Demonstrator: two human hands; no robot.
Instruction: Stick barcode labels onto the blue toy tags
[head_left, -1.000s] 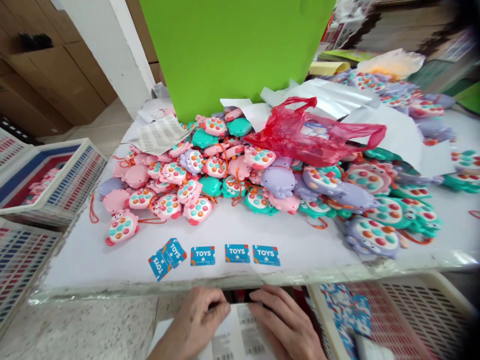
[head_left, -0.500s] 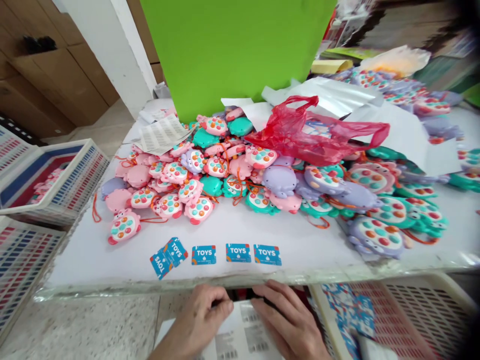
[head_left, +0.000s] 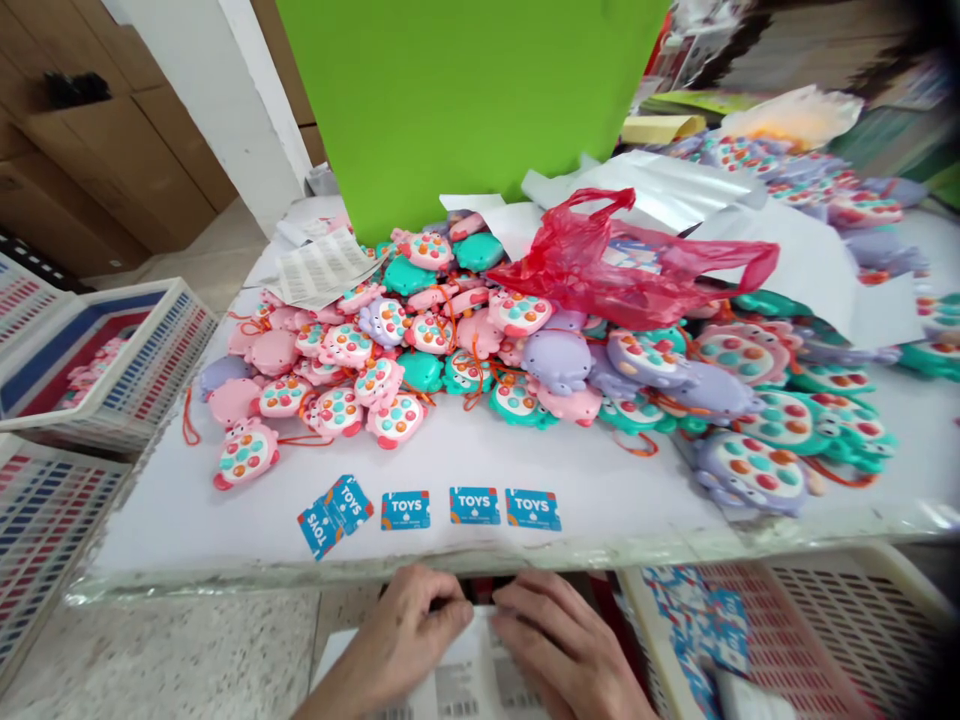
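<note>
Below the table's front edge lies a white sheet of printed barcode labels point(head_left: 456, 685). My left hand point(head_left: 409, 635) is closed at its upper left, thumb and forefinger pinched together by the top edge. My right hand point(head_left: 562, 640) has its bent fingers over the right part of the sheet, gripping it near the top; its thumb is hidden. On the table just beyond are several blue TOYS cards, among them a single card point(head_left: 406, 510) and an overlapping pair point(head_left: 336, 515) at the left.
A heap of pink, purple and green animal-shaped toys point(head_left: 390, 350) spreads across the white table point(head_left: 187, 530). A red plastic bag point(head_left: 600, 270) and white sheets lie on it. A green panel point(head_left: 480, 100) stands behind. Baskets stand left point(head_left: 165, 340) and lower right point(head_left: 847, 610).
My right hand has shifted slightly left, closer to my left hand, covering more of the label sheet. The left hand stays pinched almost in place.
</note>
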